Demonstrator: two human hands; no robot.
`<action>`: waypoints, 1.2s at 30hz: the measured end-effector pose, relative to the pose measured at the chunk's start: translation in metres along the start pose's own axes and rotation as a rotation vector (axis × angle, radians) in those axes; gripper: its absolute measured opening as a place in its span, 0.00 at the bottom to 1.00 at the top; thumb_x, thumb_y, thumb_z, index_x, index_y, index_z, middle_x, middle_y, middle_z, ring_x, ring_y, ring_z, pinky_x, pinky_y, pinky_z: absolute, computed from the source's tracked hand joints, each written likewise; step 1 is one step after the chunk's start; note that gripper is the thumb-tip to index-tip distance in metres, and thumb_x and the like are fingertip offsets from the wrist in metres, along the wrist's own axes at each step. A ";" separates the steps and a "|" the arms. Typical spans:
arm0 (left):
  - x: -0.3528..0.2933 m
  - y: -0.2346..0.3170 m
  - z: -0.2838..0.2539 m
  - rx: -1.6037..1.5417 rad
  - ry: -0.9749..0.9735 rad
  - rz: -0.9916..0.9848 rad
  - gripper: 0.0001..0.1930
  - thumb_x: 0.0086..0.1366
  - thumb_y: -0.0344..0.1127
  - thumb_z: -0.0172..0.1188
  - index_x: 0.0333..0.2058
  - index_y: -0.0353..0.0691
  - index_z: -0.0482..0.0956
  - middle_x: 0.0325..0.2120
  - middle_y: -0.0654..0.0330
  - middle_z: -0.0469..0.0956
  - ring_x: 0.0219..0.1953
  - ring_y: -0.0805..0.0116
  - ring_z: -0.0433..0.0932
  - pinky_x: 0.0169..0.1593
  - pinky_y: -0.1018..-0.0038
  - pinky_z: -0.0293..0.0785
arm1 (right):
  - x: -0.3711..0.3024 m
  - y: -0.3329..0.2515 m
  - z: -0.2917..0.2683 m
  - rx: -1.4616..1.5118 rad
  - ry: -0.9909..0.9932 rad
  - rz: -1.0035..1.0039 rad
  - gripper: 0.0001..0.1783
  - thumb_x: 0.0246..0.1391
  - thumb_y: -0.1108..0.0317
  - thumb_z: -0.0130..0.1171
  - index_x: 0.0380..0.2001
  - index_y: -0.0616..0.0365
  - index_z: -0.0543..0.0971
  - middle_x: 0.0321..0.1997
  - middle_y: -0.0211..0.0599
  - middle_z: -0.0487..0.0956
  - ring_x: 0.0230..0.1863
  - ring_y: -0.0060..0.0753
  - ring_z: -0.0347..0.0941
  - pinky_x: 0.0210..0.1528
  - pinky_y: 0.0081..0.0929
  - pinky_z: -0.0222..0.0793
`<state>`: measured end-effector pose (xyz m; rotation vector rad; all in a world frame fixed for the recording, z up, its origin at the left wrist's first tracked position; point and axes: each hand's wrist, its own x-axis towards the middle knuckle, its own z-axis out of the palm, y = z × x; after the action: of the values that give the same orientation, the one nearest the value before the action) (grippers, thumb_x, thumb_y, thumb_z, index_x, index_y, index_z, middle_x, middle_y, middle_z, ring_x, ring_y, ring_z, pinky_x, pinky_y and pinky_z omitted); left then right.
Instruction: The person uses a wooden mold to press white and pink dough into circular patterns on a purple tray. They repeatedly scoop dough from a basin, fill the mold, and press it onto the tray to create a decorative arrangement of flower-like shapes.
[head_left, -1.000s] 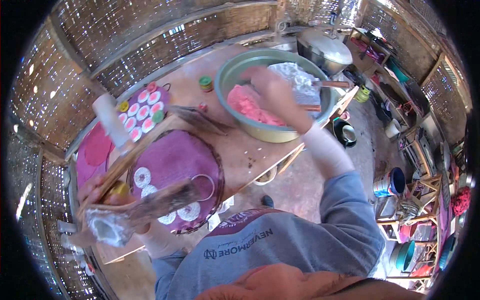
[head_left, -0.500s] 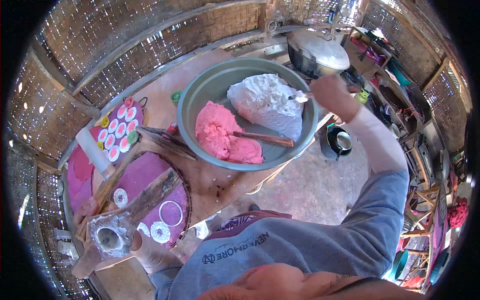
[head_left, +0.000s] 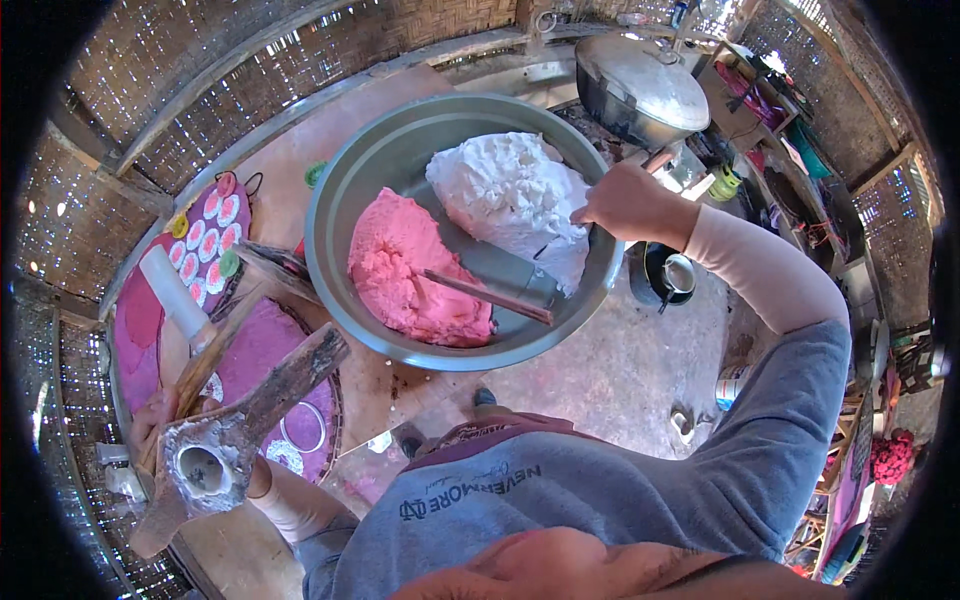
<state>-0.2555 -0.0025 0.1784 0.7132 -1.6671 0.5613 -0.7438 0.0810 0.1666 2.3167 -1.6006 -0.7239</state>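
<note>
Wooden and flour-dusted, the press (head_left: pixel 235 425) sits nearest to us at the lower left, and our left hand (head_left: pixel 165 415) is closed around its handles; a second ago a clump of clear plastic wrap hung at that same spot, and it no longer shows there. The press's long axis runs from its round white cup low at the left up and to the right, its ragged end pointing toward the basin. Beneath it lies the purple mat (head_left: pixel 255 365) with white rings, and beyond that the tray of small discs (head_left: pixel 205 245) in white, yellow and green. Farther out, the metal basin (head_left: pixel 350 185) now fills the middle of our view, where before it sat smaller and higher. Our right hand (head_left: pixel 625 205) has left the pink dough (head_left: pixel 405 275) and now rests at the basin's far right rim, fingers curled shut against the white dough (head_left: pixel 505 195); whether it pinches any we cannot tell. We judge the work has shifted from the pink dough to the white. A stick (head_left: pixel 485 295) lies in the basin between both lumps. Farthest back stands a lidded pot (head_left: pixel 640 85).
</note>
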 end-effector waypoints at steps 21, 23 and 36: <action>-0.035 -0.057 -0.035 -0.641 -0.417 -0.664 0.23 0.52 0.38 0.64 0.44 0.35 0.72 0.40 0.56 0.75 0.40 0.65 0.74 0.47 0.69 0.69 | -0.051 -0.025 -0.191 0.508 -0.198 0.245 0.13 0.51 0.67 0.52 0.40 0.52 0.79 0.36 0.38 0.80 0.38 0.42 0.76 0.38 0.34 0.69; -0.038 -0.045 -0.020 -0.713 -0.575 -0.707 0.24 0.53 0.41 0.63 0.47 0.37 0.72 0.42 0.57 0.75 0.43 0.64 0.72 0.51 0.67 0.66 | -0.065 -0.045 -0.210 0.653 0.109 0.176 0.12 0.53 0.68 0.51 0.38 0.62 0.77 0.36 0.43 0.80 0.38 0.41 0.77 0.40 0.31 0.69; 0.022 -0.034 -0.024 -0.314 -0.474 -0.053 0.17 0.39 0.43 0.69 0.31 0.46 0.80 0.27 0.60 0.77 0.32 0.58 0.74 0.36 0.63 0.67 | 0.035 -0.202 -0.254 0.367 0.624 0.094 0.11 0.45 0.63 0.57 0.35 0.47 0.80 0.19 0.35 0.76 0.21 0.38 0.75 0.24 0.35 0.68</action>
<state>-0.2171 -0.0129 0.2046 0.6875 -2.1075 0.0829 -0.4392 0.1029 0.2813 2.3350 -1.6013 0.3279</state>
